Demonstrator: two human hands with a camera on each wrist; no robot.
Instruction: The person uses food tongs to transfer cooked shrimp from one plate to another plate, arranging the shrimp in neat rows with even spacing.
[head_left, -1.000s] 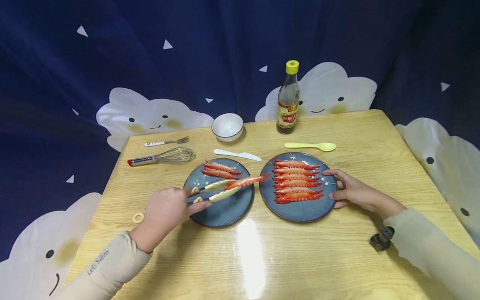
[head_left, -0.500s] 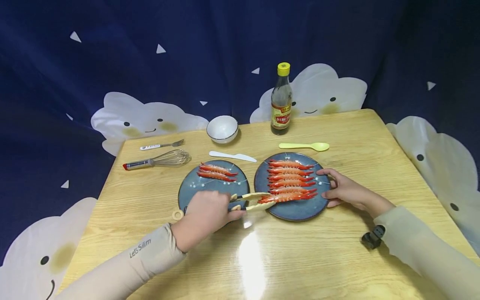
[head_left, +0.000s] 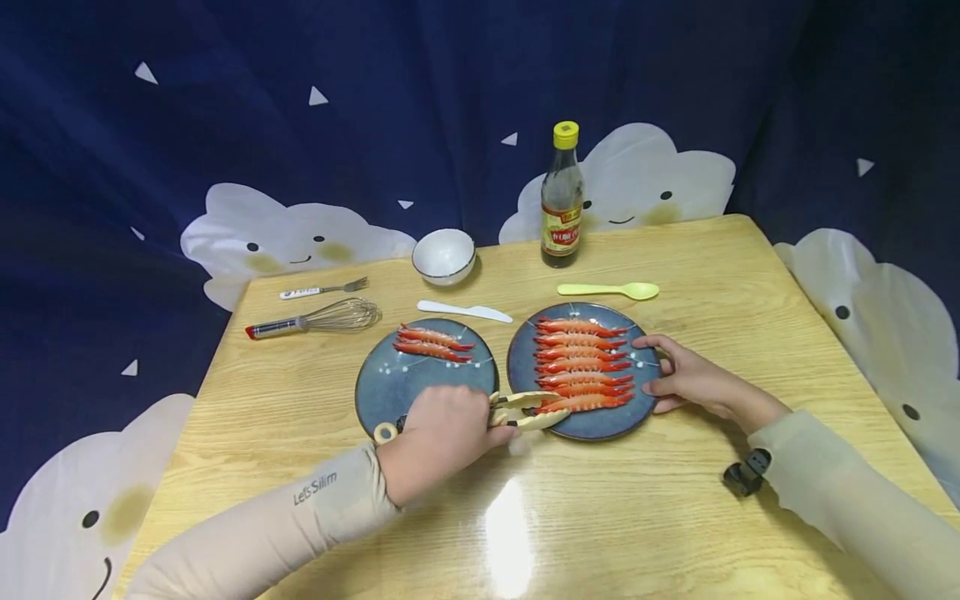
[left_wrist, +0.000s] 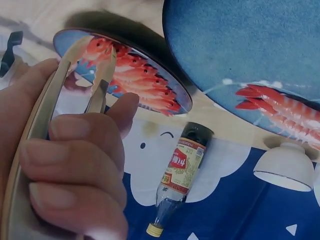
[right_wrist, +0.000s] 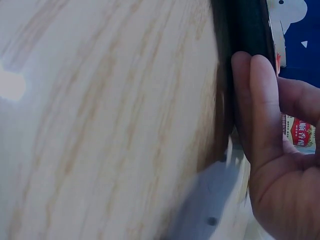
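Left hand (head_left: 450,427) grips tongs (head_left: 542,421), tips astride 6-o'clock prawn (head_left: 600,402), can't tell if clamped; right hand (head_left: 697,385) holds right plate (head_left: 592,427) at 3 o'clock, likely steadying.

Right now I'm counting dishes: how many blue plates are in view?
2: the left plate, partly hidden behind the left hand, and the right plate, its rim held by the right hand.

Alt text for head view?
A person's left hand holds tongs at the front shrimp in a row on the right plate; right hand holds that plate's edge. Two shrimp lie on the left plate, with bowl and bottle behind.
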